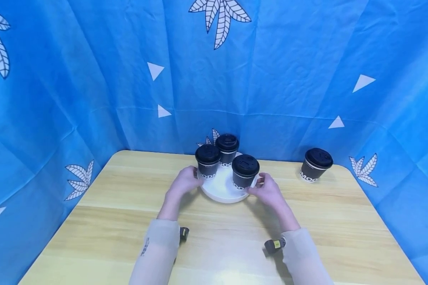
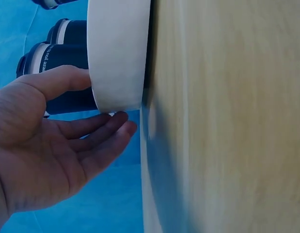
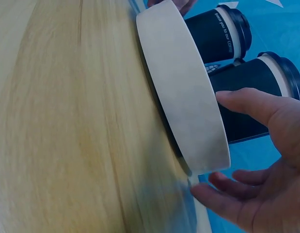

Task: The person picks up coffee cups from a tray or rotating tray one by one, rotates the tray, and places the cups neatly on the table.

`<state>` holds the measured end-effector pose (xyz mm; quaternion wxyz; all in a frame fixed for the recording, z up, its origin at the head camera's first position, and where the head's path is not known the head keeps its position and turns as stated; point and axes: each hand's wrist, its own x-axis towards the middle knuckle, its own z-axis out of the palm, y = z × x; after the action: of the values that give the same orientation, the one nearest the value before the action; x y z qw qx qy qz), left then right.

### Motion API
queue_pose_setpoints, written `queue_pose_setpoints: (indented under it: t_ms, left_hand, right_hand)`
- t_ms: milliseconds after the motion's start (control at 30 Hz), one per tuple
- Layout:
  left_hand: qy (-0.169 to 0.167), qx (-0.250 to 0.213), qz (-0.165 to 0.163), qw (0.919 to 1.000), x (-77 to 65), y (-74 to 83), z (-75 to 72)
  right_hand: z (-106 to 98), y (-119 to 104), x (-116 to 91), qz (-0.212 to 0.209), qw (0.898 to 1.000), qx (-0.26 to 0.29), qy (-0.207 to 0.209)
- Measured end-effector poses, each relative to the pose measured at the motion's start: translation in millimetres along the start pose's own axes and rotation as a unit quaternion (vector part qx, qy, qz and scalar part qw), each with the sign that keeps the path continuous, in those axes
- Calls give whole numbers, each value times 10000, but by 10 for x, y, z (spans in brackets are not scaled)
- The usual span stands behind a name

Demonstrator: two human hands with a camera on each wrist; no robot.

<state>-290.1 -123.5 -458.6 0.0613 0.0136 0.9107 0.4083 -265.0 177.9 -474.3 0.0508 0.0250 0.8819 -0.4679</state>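
A round white tray [image 1: 219, 190] carries three dark paper cups with black lids: a left cup [image 1: 207, 168], a back cup [image 1: 227, 155] and a front right cup [image 1: 243, 180]. My left hand [image 1: 186, 181] holds the tray's left edge, its thumb on the rim and the fingers against the side in the left wrist view. On the opposite edge my right hand [image 1: 267, 190] holds the tray the same way, the thumb close to the front right cup. A dark strip of shadow shows under the tray's side [image 3: 183, 92] in the right wrist view.
Another lidded dark cup [image 1: 313, 168] stands by itself at the back right of the wooden table [image 1: 221, 237]. A blue patterned curtain [image 1: 289, 79] hangs behind the table and along both sides.
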Motion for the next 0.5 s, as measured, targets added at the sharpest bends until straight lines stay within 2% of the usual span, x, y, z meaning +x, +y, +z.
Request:
queue_pose_setpoints:
  t_ms: [267,500]
  left_hand:
    - [-64,857,186,9961,47,33,-33]
    - [-42,1802,569,9820,58,26,-54]
  right_hand:
    - [-16,-50,1,-284,9990,171,304]
    - [-10,-50,10,-606,9958,527,433]
